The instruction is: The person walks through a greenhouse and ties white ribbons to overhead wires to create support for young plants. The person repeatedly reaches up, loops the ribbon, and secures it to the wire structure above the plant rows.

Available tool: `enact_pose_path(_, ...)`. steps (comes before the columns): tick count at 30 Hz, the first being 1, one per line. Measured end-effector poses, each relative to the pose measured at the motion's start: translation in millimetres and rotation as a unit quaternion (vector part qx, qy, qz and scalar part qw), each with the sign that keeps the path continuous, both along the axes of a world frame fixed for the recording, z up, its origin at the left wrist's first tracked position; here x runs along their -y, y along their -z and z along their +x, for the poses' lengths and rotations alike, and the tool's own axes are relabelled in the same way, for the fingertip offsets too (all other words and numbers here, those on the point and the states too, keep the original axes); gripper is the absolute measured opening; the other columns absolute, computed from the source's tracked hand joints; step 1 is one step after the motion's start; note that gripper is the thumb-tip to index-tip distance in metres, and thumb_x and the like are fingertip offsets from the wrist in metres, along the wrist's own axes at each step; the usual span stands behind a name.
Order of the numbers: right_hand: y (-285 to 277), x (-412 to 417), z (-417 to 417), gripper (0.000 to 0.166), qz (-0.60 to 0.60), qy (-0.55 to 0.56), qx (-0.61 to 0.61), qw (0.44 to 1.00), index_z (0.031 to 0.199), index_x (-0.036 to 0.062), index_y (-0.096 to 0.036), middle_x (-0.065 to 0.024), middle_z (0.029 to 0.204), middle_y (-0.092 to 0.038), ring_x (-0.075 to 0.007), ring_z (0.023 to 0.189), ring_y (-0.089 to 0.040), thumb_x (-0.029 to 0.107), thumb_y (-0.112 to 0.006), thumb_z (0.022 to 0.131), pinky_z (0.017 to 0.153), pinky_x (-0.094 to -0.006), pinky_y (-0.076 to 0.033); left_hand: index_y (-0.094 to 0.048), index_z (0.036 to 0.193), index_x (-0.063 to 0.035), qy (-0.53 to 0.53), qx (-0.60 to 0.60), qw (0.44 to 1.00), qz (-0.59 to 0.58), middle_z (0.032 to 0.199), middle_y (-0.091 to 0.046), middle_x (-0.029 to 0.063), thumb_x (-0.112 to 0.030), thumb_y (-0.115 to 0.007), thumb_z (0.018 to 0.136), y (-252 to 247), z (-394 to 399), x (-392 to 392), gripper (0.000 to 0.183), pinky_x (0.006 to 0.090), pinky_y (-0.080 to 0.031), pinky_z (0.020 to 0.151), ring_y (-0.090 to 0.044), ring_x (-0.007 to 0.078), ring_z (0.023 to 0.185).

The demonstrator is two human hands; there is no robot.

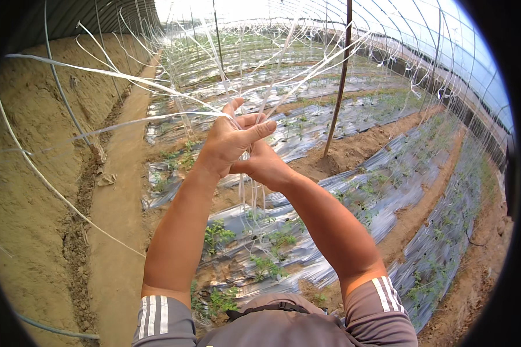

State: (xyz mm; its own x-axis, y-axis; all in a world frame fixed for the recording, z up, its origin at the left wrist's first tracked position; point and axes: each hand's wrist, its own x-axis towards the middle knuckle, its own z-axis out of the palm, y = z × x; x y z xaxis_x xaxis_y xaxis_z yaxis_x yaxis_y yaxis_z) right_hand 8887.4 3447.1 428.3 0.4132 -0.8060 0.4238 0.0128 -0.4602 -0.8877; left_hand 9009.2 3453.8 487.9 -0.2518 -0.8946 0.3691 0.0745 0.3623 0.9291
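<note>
My left hand [228, 139] is raised in front of me, closed around a bundle of white plastic twine [178, 92], with its thumb pointing right. Just behind and below it, my right hand [262, 162] touches the same bundle; its fingers are partly hidden by the left hand. From the hands several white strands spread up, left and right, and loose lengths [254, 191] hang below towards the plants. A green seedling [218, 236] grows beneath my forearms.
A dark upright pole [341, 86] stands in the soil ahead on the right. Silver plastic mulch film [325, 277] covers the planted beds. A dirt path [117, 217] runs beside an earthen wall [30, 182] on the left. Wires and strings hang throughout the greenhouse.
</note>
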Motion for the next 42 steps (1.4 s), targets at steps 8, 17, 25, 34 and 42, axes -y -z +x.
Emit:
enact_pose_path(8, 37.0, -69.6, -18.7, 0.022, 0.225, -0.078, -0.009, 0.971, 0.097, 0.0038, -0.067, 0.0041, 0.068, -0.053, -0.0064, 0.063, -0.049, 0.026, -0.066, 0.097, 0.057, -0.0242, -0.040, -0.060, 0.098, -0.0035, 0.054, 0.080, 0.995, -0.021, 0.061, -0.047, -0.0066, -0.019, -0.079, 0.087, -16.6, -20.0, -30.5, 0.027, 0.0203, -0.021, 0.040, -0.033, 0.0000, 0.046)
enact_pose_path(17, -9.3, -147.8, -60.5, 0.046, 0.129, -0.282, 0.349, 0.885, 0.102, -0.0024, -0.065, 0.0020, 0.057, -0.043, -0.0076, 0.048, -0.034, 0.037, -0.041, 0.107, 0.047, -0.0248, -0.026, -0.052, 0.076, -0.0102, 0.043, -0.176, 0.983, 0.042, 0.065, -0.046, -0.0003, -0.029, -0.053, 0.102, -22.6, -30.5, -32.8, 0.032, 0.0275, -0.038, 0.047, -0.039, 0.0086, 0.046)
enact_pose_path(25, -112.4, -85.3, -71.9, 0.032, -0.017, 0.067, 0.503, 0.862, 0.104, -0.0019, -0.061, -0.0051, 0.072, -0.054, -0.0140, 0.063, -0.049, 0.024, -0.042, 0.107, 0.061, -0.0283, -0.042, -0.057, 0.121, -0.0019, 0.142, 0.032, 0.979, 0.141, 0.089, -0.062, 0.0067, -0.039, -0.038, 0.108, -37.9, -36.8, -69.8, 0.044, 0.0249, -0.046, 0.062, -0.051, 0.0117, 0.056)
enact_pose_path(34, -45.3, -58.1, -95.2, 0.032, 0.186, 0.023, 0.206, 0.960, 0.120, -0.0110, -0.062, -0.0193, 0.117, -0.068, -0.0188, 0.104, -0.065, 0.005, -0.054, 0.094, 0.086, -0.0319, -0.054, -0.064, 0.076, -0.0020, -0.029, 0.070, 0.994, -0.082, 0.065, -0.051, -0.0033, -0.031, -0.056, 0.100, -27.5, -22.9, -42.2, 0.039, 0.0236, -0.032, 0.054, -0.040, 0.0047, 0.058)
enact_pose_path(42, -10.4, -87.2, -23.7, 0.039, -0.129, 0.154, 0.044, 0.979, 0.122, -0.0041, -0.057, -0.0107, 0.101, -0.065, -0.0235, 0.094, -0.063, 0.005, -0.070, 0.086, 0.088, -0.0361, -0.052, -0.049, 0.070, -0.0100, -0.018, -0.040, 0.994, -0.100, 0.065, -0.046, -0.0005, -0.034, -0.049, 0.104, -28.8, -35.9, -30.7, 0.042, 0.0259, -0.035, 0.049, -0.040, 0.0086, 0.052)
